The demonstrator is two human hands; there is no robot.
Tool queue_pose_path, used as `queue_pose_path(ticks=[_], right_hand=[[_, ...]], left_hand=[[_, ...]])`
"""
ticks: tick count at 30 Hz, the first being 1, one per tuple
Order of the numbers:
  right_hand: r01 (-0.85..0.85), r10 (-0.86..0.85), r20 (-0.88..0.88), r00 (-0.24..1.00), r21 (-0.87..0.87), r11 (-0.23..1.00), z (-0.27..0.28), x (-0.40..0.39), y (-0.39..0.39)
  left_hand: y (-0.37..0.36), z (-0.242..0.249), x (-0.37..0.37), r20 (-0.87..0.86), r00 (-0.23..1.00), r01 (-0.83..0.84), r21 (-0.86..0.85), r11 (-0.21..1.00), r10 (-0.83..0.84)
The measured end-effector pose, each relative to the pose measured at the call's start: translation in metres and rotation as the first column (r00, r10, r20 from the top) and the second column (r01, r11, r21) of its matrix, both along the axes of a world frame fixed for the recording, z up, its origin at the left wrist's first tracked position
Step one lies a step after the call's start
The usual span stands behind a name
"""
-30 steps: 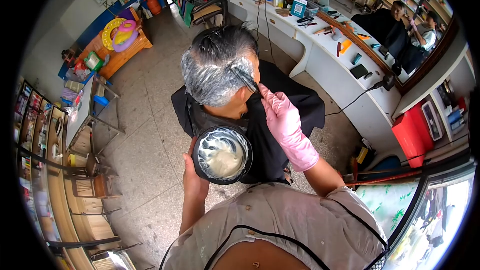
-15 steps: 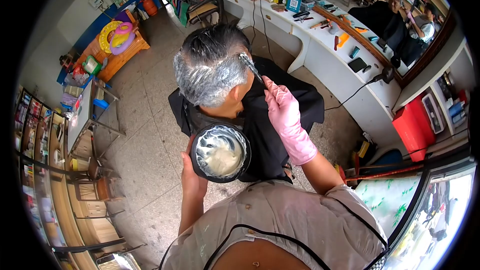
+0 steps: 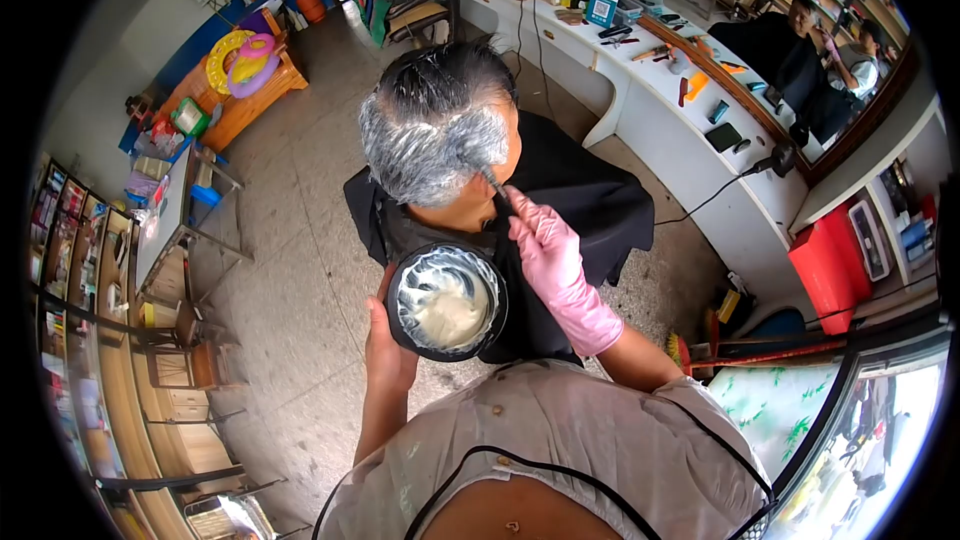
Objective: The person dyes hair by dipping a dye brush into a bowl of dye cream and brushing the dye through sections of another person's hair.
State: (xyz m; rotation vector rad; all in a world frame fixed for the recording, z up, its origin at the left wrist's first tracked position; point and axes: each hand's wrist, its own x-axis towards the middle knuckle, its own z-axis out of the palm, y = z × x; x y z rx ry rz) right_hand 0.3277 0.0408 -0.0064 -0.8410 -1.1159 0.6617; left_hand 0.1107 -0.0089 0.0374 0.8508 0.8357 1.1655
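My left hand (image 3: 389,345), bare, is closed round the side of a black bowl (image 3: 497,333) holding white cream (image 3: 448,305) that coats its inside. In a pink glove, my right hand (image 3: 550,260) grips the dark handle of a tint brush (image 3: 494,183). The brush's head is against the hair by the ear of a seated person (image 3: 430,75). White cream covers the sides and back of that hair, while the top is dark. A black cape (image 3: 590,190) drapes the person's body.
A white counter (image 3: 640,100) with tools and a mirror (image 3: 800,50) runs along the right. Dark cords hang near it. At the left are an orange bench (image 3: 245,105) with swim rings, a table (image 3: 165,230) and shelves (image 3: 75,260). A red box (image 3: 828,265) stands at right.
My right hand has moved the brush down and slightly left, from the temple hairline to near the ear. The person's head sits slightly further right in view. My left hand still holds the bowl.
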Motion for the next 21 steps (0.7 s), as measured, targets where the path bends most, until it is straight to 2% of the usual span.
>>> queue_pose_path(ticks=[1,3,5,6,7,8,9,11,13,14,15,16,17,18,19,21], right_hand=[[-0.123,0.127,-0.107,0.986,0.048,0.991,-0.003,-0.003,-0.002],[0.109,-0.103,0.160,0.982,-0.029,0.994,0.024,0.003,-0.009],[0.195,-0.205,0.093,0.974,0.106,0.975,0.024,0.006,0.007],[0.314,-0.331,0.367,0.870,0.107,0.944,0.026,0.009,0.006],[0.341,-0.355,0.445,0.822,0.116,0.933,0.025,0.003,0.005],[0.309,-0.318,0.473,0.822,0.097,0.946,0.016,-0.005,0.007],[0.201,-0.169,0.424,0.890,-0.031,0.979,0.012,-0.004,0.003],[-0.006,0.084,0.265,0.961,-0.283,0.959,0.030,-0.004,-0.008],[0.147,-0.040,0.584,0.811,-0.137,0.980,0.067,0.018,-0.019],[0.197,-0.231,0.397,0.888,0.126,0.972,0.066,0.025,-0.004],[0.257,-0.302,0.456,0.837,0.160,0.953,0.071,0.043,0.003],[0.283,-0.263,0.395,0.880,0.008,0.959,0.079,0.055,0.006],[0.238,-0.246,0.362,0.899,0.068,0.969,0.080,0.070,0.018],[0.195,-0.219,0.408,0.886,0.099,0.976,0.083,0.083,0.022],[0.113,-0.225,0.366,0.903,0.304,0.946,0.084,0.087,0.036],[0.008,-0.264,0.487,0.833,0.465,0.885,0.099,0.097,0.054]], left_hand=[[0.000,0.002,0.001,-0.007,1.000,0.001,0.002,1.000,-0.001],[0.000,0.004,0.000,-0.016,1.000,0.001,0.004,1.000,-0.001],[0.000,0.004,0.000,-0.018,1.000,-0.001,0.009,1.000,0.001],[0.000,0.003,0.000,-0.013,1.000,-0.004,0.011,1.000,0.004],[0.000,0.001,-0.001,-0.011,1.000,-0.004,0.000,1.000,0.004],[0.001,0.000,-0.002,-0.009,1.000,-0.006,-0.010,1.000,0.006],[0.001,0.000,-0.001,-0.003,1.000,-0.014,-0.004,1.000,0.014],[0.000,0.000,-0.001,-0.009,1.000,-0.019,0.001,1.000,0.019],[0.000,-0.001,0.000,0.011,1.000,-0.028,0.008,1.000,0.028],[0.000,-0.001,-0.001,0.024,0.999,-0.027,0.010,1.000,0.027],[-0.001,0.000,-0.002,0.028,0.999,-0.032,0.010,0.999,0.032],[-0.002,0.002,-0.003,0.030,0.999,-0.039,0.002,0.999,0.039],[-0.002,0.003,-0.003,0.035,0.998,-0.046,-0.005,0.999,0.046],[-0.002,0.001,-0.004,0.042,0.998,-0.050,-0.002,0.999,0.050],[-0.001,-0.001,-0.005,0.054,0.997,-0.052,-0.006,0.999,0.052],[-0.002,-0.003,-0.005,0.070,0.995,-0.064,-0.011,0.998,0.064]])
